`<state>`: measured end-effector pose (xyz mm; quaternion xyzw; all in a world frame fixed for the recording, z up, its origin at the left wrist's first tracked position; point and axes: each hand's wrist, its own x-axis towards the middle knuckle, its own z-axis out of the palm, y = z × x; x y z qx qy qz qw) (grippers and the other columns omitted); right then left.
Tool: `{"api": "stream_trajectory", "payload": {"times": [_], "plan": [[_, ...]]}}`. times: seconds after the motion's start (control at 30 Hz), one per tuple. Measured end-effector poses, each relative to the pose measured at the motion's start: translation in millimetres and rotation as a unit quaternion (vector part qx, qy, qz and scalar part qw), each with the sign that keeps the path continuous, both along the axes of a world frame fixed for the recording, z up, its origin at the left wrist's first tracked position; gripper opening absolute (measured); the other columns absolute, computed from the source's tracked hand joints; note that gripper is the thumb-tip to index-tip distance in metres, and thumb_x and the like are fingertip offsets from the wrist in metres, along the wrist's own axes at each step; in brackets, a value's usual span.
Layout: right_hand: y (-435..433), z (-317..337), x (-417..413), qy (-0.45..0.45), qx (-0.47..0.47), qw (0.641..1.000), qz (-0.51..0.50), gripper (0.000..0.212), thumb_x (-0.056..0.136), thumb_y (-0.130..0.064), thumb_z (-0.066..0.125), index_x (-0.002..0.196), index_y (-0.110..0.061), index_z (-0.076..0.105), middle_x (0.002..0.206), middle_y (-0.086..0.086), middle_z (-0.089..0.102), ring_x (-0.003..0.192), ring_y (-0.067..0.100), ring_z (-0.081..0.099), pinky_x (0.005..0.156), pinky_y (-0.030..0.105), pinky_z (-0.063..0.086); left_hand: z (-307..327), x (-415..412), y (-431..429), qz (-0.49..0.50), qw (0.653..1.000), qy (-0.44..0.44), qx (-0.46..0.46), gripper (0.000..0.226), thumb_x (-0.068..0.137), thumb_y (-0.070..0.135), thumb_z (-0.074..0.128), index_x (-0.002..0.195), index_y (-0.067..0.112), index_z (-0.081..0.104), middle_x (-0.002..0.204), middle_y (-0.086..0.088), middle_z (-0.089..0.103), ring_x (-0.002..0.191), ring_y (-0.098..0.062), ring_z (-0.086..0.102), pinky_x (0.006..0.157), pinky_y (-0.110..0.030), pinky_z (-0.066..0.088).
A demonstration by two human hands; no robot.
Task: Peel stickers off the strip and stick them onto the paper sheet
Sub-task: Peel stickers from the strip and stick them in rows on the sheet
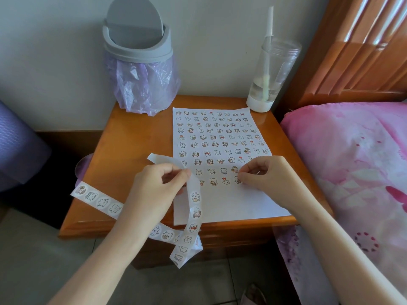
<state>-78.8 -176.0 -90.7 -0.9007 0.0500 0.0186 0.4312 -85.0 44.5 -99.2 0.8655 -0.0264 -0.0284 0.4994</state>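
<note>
The left hand (158, 183) is pinching the strip (195, 208) at the sheet's (220, 205) left edge. The right hand (264, 175) is pinching a sticker (237, 179) onto it.

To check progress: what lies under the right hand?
Under the right hand, one sticker partly shows on the paper sheet; the hand covers its rest.

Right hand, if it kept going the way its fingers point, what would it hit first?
The right hand points left and down, so it would first meet the paper sheet, at the sticker it pinches. Whether it already touches the sheet is unclear.
</note>
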Motion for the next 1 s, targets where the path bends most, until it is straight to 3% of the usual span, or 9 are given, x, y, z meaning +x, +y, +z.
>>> {"api": "stream_trajectory", "payload": {"times": [0.2, 0.33, 0.53, 0.7, 0.83, 1.0], "plan": [[0, -4, 0, -0.011, -0.019, 1.000, -0.008, 0.004, 0.080, -0.017, 0.071, 0.077, -0.018, 0.070, 0.066, -0.007, 0.064, 0.048, 0.000, 0.046, 0.047, 0.013, 0.035, 0, 0, 0, 0.000, 1.000, -0.001, 0.006, 0.016, 0.089, 0.035, 0.057, 0.082, 0.027, 0.069, 0.081, 0.018, 0.068, 0.074, 0.002, 0.065, 0.058, -0.009, 0.047], [0, -6, -1, -0.020, -0.021, 1.000, -0.010, 0.005, 0.078, -0.018, 0.073, 0.075, -0.020, 0.069, 0.068, -0.003, 0.063, 0.050, 0.002, 0.044, 0.049, 0.016, 0.034, 1, 0, 0, -0.002, 1.000, -0.002, 0.009, 0.015, 0.089, 0.034, 0.057, 0.081, 0.028, 0.067, 0.080, 0.019, 0.067, 0.074, 0.003, 0.064, 0.057, -0.008, 0.048], [-2, -6, 2, -0.007, -0.023, 1.000, -0.020, 0.025, 0.076, -0.026, 0.075, 0.095, -0.022, 0.059, 0.077, 0.003, 0.063, 0.059, 0.009, 0.048, 0.052, 0.022, 0.035, 0, 1, 1, 0.002, 1.000, -0.002, 0.001, 0.016, 0.089, 0.034, 0.057, 0.079, 0.027, 0.068, 0.078, 0.018, 0.069, 0.070, 0.006, 0.064, 0.054, -0.004, 0.045], [-2, -4, 3, -0.007, -0.011, 0.999, -0.032, 0.027, 0.075, -0.035, 0.075, 0.089, -0.020, 0.059, 0.071, 0.000, 0.060, 0.061, 0.010, 0.049, 0.054, 0.022, 0.036, 0, 1, 0, -0.002, 1.000, -0.010, 0.003, 0.017, 0.089, 0.033, 0.057, 0.076, 0.028, 0.066, 0.076, 0.017, 0.068, 0.072, 0.011, 0.061, 0.054, -0.001, 0.044], [1, -9, 4, -0.018, -0.046, 0.998, -0.033, 0.026, 0.075, -0.030, 0.076, 0.088, -0.020, 0.056, 0.068, 0.000, 0.056, 0.063, 0.013, 0.048, 0.057, 0.027, 0.038, 1, 0, 0, -0.005, 1.000, -0.010, 0.003, 0.015, 0.089, 0.033, 0.057, 0.076, 0.030, 0.065, 0.077, 0.020, 0.066, 0.072, 0.014, 0.060, 0.052, 0.001, 0.042], [-3, -9, 3, -0.021, -0.037, 0.999, -0.027, 0.022, 0.079, -0.029, 0.073, 0.091, -0.019, 0.057, 0.070, 0.003, 0.057, 0.062, 0.014, 0.048, 0.052, 0.022, 0.035, 2, -1, 0, -0.003, 1.000, -0.012, -0.002, 0.014, 0.089, 0.033, 0.057, 0.077, 0.029, 0.065, 0.077, 0.018, 0.066, 0.073, 0.015, 0.059, 0.053, 0.001, 0.041]]}}
